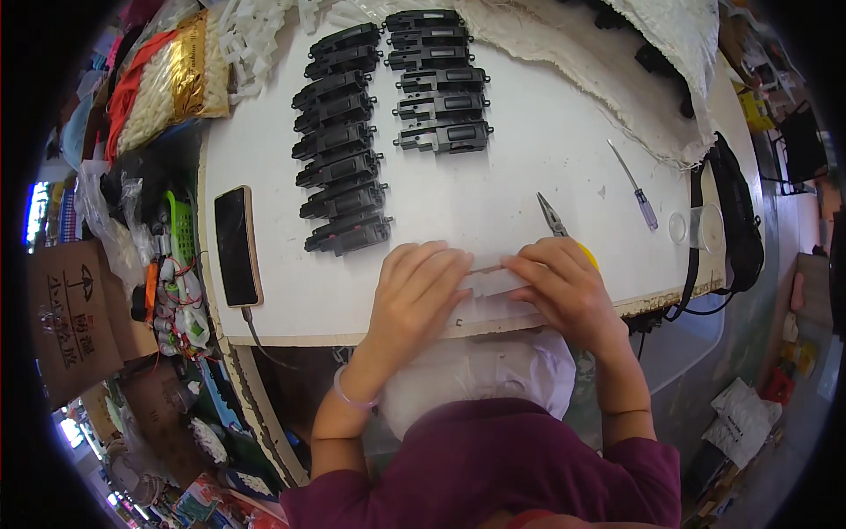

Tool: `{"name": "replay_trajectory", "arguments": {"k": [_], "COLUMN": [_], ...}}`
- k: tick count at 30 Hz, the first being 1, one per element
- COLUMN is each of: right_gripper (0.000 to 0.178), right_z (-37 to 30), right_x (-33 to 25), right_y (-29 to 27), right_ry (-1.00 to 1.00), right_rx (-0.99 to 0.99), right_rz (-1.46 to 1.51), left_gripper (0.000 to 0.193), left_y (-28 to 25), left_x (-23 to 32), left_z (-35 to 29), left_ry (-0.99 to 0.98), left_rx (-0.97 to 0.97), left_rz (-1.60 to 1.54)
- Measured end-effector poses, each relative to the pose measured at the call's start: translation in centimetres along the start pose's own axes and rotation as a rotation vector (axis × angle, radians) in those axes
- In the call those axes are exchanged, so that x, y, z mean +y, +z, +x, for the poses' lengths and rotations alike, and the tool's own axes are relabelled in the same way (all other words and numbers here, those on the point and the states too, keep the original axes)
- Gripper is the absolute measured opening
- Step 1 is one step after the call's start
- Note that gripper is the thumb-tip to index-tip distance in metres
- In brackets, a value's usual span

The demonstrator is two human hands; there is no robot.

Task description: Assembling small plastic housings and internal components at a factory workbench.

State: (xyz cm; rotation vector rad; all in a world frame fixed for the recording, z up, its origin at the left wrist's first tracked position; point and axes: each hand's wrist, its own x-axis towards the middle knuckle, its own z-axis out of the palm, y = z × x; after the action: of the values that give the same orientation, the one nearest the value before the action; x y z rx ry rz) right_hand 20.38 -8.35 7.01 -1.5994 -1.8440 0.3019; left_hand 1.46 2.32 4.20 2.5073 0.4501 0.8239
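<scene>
Near the table's front edge, my left hand [419,289] and my right hand [566,286] are closed on the two ends of a whitish, translucent plastic piece [493,281]. My fingers cover both of its ends, so its full shape is hidden. Just beyond my right hand lie pliers [552,217], jaws pointing away, with a bit of yellow handle showing beside the hand. Ahead of my left hand, black plastic housings [339,167] lie in a long column. A second column of similar black housings [441,106] lies to its right.
A phone [238,247] with a cable lies at the table's left. On the right are a screwdriver [636,189] and a clear round container [707,229]. A white woven sack [634,79] covers the far right. White plastic parts [251,40] are heaped at the far left.
</scene>
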Motion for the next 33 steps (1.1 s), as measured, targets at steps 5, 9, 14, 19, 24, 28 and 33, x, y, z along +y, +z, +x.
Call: {"name": "replay_trajectory", "arguments": {"k": [5, 9, 14, 19, 24, 28, 33], "right_gripper": [0.034, 0.03, 0.026, 0.024, 0.024, 0.024, 0.026], "right_z": [-0.8, -1.0, -1.0, -1.3, -1.9, -2.1, -2.7], "right_x": [0.3, 0.4, 0.3, 0.7, 0.8, 1.1, 2.0], "right_y": [-0.1, 0.0, -0.1, 0.1, 0.6, 1.1, 2.0], "right_ry": [0.063, 0.056, 0.027, 0.028, 0.018, 0.012, 0.042], "right_rx": [-0.02, -0.045, -0.025, -0.026, -0.008, 0.007, 0.044], "right_rz": [0.056, 0.063, 0.042, 0.03, -0.013, 0.018, -0.014], "left_gripper": [0.035, 0.033, 0.029, 0.03, 0.032, 0.032, 0.029], "left_y": [0.0, 0.4, 0.4, 0.5, 0.5, 0.8, 1.4], "left_x": [0.1, -0.3, -0.1, -0.1, 0.1, 0.2, -0.2], "left_z": [-0.6, -1.0, -0.8, -1.0, -1.5, -1.6, -1.2], "left_ry": [-0.062, -0.037, -0.022, -0.027, -0.041, -0.069, -0.076], "left_rx": [-0.065, -0.062, -0.017, -0.051, -0.096, -0.129, -0.138], "left_rz": [-0.031, -0.002, 0.022, 0.026, 0.018, 0.052, 0.1]}}
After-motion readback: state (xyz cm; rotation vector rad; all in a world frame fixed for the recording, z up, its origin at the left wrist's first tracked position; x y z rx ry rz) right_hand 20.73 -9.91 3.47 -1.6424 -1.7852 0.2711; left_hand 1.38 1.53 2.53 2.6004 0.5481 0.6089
